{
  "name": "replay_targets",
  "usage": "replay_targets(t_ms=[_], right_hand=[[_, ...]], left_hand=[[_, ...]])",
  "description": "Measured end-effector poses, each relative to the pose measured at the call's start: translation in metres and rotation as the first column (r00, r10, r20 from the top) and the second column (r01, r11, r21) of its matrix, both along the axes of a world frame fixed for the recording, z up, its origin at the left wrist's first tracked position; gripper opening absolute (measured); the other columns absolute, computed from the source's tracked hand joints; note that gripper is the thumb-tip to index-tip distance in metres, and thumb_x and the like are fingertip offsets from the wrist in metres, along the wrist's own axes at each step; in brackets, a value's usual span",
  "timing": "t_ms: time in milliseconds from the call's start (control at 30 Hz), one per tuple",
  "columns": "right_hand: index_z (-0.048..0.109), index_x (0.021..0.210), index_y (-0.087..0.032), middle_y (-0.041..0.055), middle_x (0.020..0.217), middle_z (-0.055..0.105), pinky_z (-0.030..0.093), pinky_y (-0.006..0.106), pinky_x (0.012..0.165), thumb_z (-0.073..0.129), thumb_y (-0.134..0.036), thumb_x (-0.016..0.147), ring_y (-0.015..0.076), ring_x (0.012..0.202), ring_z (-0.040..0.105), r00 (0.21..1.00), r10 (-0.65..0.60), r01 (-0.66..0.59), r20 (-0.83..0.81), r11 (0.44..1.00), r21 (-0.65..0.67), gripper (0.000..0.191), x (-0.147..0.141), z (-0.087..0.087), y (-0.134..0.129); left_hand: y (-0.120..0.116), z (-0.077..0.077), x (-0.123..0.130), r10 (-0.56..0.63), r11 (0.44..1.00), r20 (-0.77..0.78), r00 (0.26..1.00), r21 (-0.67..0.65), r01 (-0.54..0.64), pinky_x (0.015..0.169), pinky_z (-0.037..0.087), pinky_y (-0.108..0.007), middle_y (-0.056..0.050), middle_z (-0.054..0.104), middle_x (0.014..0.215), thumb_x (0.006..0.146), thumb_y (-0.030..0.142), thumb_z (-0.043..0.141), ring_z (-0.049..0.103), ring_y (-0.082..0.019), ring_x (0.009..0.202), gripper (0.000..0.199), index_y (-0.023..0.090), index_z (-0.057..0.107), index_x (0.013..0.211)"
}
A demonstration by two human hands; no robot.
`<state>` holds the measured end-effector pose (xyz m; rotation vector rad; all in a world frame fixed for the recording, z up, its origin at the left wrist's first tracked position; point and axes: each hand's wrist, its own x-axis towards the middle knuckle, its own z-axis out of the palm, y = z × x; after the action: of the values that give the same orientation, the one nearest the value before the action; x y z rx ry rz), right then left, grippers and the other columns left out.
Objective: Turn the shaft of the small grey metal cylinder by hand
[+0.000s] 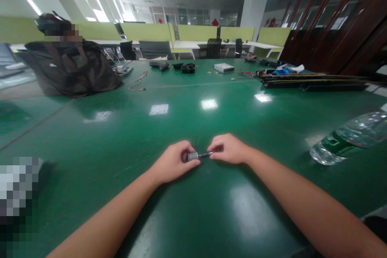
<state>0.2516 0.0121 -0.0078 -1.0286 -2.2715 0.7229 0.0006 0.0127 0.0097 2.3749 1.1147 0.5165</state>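
Pen-like tool point(200, 155): held crosswise over green table point(196, 209). Left hand point(175, 162), at tool's left: fingers curled nearly closed around thicker grey end. Right hand point(231, 148), at tool's right: fingertips pinched together on thin dark end. Green-labelled clear bottle point(341, 143), right of tool; contents uncertain. Dark bag point(99, 68), beyond tool to left; contents hidden

The tabletop point(127, 129) looks smooth and glossy, the bottle point(341, 142) shiny plastic.
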Motion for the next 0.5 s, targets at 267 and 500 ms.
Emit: replay_targets(t_ms=[267, 500], right_hand=[[0.075, 0.098, -0.019, 0.0043, 0.089, 0.072, 0.045, 0.026, 0.076, 0.07, -0.024, 0.083, 0.0157, 0.084, 0.062, 0.999, 0.02, -0.027, 0.047, 0.986, 0.166, 0.016, -0.027, -0.004, -0.003], [0.074, 0.098, -0.019, 0.0047, 0.088, 0.07, 0.045, 0.027, 0.077, 0.069, -0.023, 0.083, 0.0164, 0.084, 0.061, 0.997, 0.037, -0.049, 0.064, 0.977, 0.205, 0.016, -0.024, -0.002, -0.006]], left_hand=[[-0.001, 0.001, 0.0, -0.02, 1.0, 0.004, 1.0, -0.007, 0.021, 0.058, 0.039, -0.024, 0.0, 0.058, 0.074, 0.079, 0.043, 0.069, 0.053, -0.015, 0.065, 0.028, 0.018, 0.063, 0.089], [0.0, 0.002, 0.0, -0.021, 1.0, 0.032, 0.999, -0.019, 0.022, 0.058, 0.04, -0.024, 0.0, 0.06, 0.073, 0.082, 0.042, 0.066, 0.054, -0.015, 0.064, 0.025, 0.018, 0.064, 0.09]])
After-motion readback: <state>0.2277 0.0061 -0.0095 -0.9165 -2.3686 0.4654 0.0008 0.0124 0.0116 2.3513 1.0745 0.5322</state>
